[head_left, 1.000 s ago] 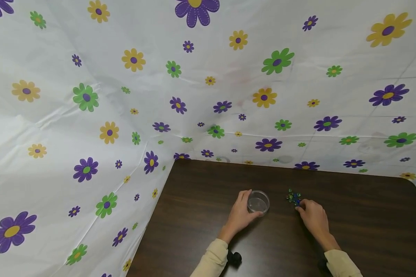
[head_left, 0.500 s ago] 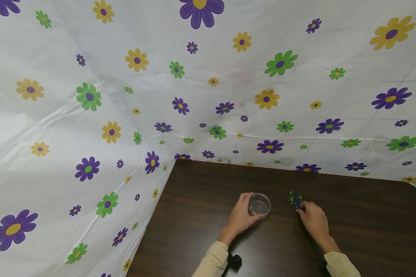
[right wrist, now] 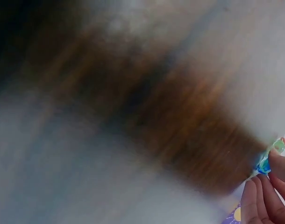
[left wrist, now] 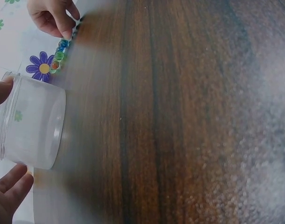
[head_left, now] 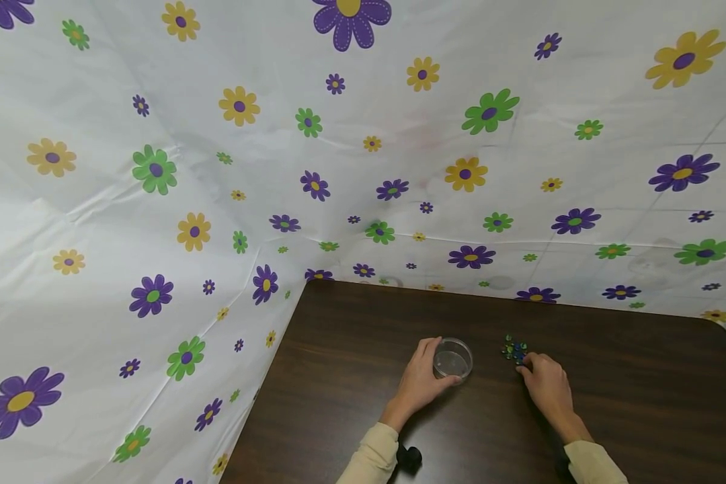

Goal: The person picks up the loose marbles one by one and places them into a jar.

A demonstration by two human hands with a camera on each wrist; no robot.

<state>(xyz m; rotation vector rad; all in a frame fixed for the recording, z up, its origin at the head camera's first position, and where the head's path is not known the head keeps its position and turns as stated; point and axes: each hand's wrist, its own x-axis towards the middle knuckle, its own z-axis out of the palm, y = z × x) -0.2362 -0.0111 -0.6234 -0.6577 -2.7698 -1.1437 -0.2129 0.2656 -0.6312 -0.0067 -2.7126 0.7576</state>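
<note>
My left hand (head_left: 420, 376) holds a clear plastic jar (head_left: 453, 359) on the table, thumb and fingers around its side. In the left wrist view, the jar (left wrist: 35, 122) looks empty and see-through. To its right lies a small cluster of glass marbles (head_left: 511, 348), green and blue, with an orange tint in one. My right hand (head_left: 547, 384) is at the near right edge of that cluster, its thumb and fingertips pinching at a marble. In the right wrist view, blue and green marbles (right wrist: 264, 165) show by the thumb; the fingers partly hide them.
The dark wood-grain table (head_left: 653, 376) spans the front. A white sheet with flower prints (head_left: 399, 134) hangs behind it and along the left side. A black round device (head_left: 409, 457) sits at the left wrist.
The head view has shifted slightly. Both hands stay at nearly the same places, the left on the jar and the right at the marbles, with only small finger movement.
</note>
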